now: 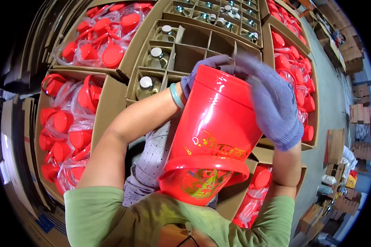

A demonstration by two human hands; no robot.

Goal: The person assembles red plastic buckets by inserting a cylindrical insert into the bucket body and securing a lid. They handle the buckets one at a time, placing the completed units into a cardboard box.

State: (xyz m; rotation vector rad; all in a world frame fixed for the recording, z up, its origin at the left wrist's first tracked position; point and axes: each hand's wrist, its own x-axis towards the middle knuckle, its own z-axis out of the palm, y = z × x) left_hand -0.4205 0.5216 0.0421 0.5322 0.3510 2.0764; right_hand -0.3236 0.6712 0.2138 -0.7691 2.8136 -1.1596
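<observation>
A glossy red plastic bucket with gold print leans against my torso, its far end raised and a broad red rim around its nearer part. My left hand, in a purple-grey knit glove, grips the bucket's far left edge, partly hidden behind it. On the other side my right hand, gloved the same, lies beside the bucket's far right edge. Motion smears its fingertips, so its hold is unclear. Just beyond both hands is a divided cardboard box, with glass bottles with white caps in its left cells.
Open cartons of red plastic parts in clear bags stand at left, far left and right. Another carton of red parts is by my right arm. Behind the divided box sits a second bottle box. Flattened cardboard leans at far left.
</observation>
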